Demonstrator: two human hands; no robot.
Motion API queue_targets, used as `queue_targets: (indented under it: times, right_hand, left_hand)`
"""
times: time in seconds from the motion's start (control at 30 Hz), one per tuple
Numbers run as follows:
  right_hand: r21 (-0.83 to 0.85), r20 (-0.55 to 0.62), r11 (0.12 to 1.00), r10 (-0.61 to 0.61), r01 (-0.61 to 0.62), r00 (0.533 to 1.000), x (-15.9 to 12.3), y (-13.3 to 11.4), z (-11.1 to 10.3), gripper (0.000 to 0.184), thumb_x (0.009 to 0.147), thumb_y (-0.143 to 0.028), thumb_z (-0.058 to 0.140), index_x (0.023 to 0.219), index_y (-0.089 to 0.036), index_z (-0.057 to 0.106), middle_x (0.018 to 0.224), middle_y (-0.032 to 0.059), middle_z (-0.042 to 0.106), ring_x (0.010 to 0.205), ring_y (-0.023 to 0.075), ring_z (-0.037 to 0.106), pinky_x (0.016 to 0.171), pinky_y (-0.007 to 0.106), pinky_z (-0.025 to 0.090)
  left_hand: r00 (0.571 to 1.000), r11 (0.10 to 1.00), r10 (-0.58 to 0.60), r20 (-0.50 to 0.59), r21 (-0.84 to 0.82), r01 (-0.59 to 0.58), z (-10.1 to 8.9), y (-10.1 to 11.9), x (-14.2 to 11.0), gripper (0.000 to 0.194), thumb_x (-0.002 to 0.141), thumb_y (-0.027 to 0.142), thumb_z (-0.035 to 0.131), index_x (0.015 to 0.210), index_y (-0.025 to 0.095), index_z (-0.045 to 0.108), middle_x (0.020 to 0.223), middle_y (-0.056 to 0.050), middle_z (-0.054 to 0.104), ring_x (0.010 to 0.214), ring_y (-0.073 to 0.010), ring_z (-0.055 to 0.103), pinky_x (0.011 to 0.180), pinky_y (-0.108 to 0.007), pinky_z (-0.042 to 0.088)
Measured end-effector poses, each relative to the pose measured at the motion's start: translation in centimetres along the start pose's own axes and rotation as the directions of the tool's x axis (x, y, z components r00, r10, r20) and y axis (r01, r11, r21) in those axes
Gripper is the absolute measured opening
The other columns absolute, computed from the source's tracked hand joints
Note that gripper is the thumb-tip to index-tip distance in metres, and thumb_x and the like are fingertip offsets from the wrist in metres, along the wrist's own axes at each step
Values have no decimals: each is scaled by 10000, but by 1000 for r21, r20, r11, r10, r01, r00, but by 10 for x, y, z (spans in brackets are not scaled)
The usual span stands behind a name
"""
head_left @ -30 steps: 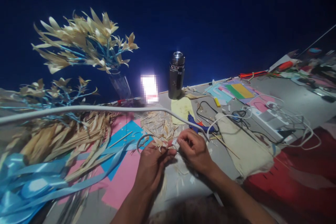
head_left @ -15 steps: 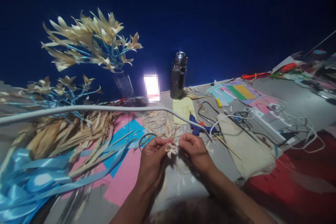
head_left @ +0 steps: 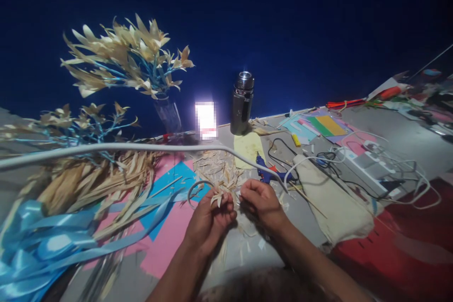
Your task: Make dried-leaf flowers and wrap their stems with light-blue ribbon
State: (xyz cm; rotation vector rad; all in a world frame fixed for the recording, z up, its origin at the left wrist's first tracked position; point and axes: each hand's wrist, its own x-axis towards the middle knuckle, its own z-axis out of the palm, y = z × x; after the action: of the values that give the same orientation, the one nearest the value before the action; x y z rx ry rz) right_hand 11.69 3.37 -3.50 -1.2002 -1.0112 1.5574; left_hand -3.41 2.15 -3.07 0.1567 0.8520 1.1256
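Observation:
My left hand [head_left: 213, 222] pinches a small cream flower [head_left: 218, 198] of dry husk-like petals, its palm side turned partly up. A short gap to the right, my right hand [head_left: 262, 202] is closed with thumb and fingertips pressed together; whatever lies between them is too small to make out. Pale husk scraps [head_left: 212, 165] are spread just beyond both hands. A blue glue gun [head_left: 262, 170] lies behind my right hand on the grey table [head_left: 255, 250].
A white cable [head_left: 170, 147] arches across the front. Dried husks [head_left: 67, 188] and blue ribbon [head_left: 63, 245] fill the left, near a vase [head_left: 168, 113] of husk flowers [head_left: 130, 52]. A dark flask [head_left: 241, 108] stands behind. To the right are a cream cloth [head_left: 329, 203] and a power strip [head_left: 368, 170].
My left hand has drawn slightly left and rolled over, carrying the flower away from my right fingertips. The right hand stays nearly in place, and the view has shifted a little.

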Motion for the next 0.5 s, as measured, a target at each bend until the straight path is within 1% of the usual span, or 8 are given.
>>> queue_targets:
  times: [0.07,0.17,0.23,0.33,0.43,0.5]
  right_hand:
    - [-18,4,1000,-14,14,1000,0,1,-3,267,761,-413,687,655,-201,563,505,-71,431,437,73,279,412,212,187]
    - [-46,-3,999,-23,22,1000,-1,4,-8,276,780,-420,686,666,-194,577,525,-60,457,452,75,294,423,215,198]
    - [-62,1,998,-25,25,1000,0,6,-10,289,777,-434,692,666,-188,586,523,-56,459,461,77,305,434,216,202]
    - [-80,20,997,-17,18,1000,4,8,-9,300,759,-452,696,663,-185,598,525,-51,460,468,80,311,440,219,201]
    - [-122,24,993,5,-2,1000,7,9,-7,297,729,-456,705,652,-191,596,527,-49,460,471,85,314,442,226,210]
    - [-153,22,988,6,-3,1000,7,8,-7,293,718,-456,705,651,-191,599,539,-44,470,481,90,323,450,230,225]
  left_hand:
    - [1000,1000,11,-25,-26,-11,-6,4,2,251,649,82,817,743,159,597,687,11,642,552,-98,574,519,-216,500]
    - [998,999,25,-61,-34,-27,-22,14,5,268,674,64,796,779,169,573,678,20,629,530,-88,548,478,-190,445]
    - [995,999,42,-86,-13,-43,-34,19,6,282,676,59,798,796,169,567,674,17,635,517,-84,537,464,-181,423]
    - [986,993,114,-125,53,-108,-48,20,3,283,659,61,800,798,163,575,676,5,663,504,-80,543,460,-173,432]
    - [978,986,145,-151,100,-131,-51,17,-2,293,622,77,804,823,161,608,691,-6,696,483,-79,546,449,-178,445]
    - [966,974,185,-180,163,-156,-51,16,-5,282,623,135,824,819,161,623,664,-6,697,444,-80,528,417,-180,425]
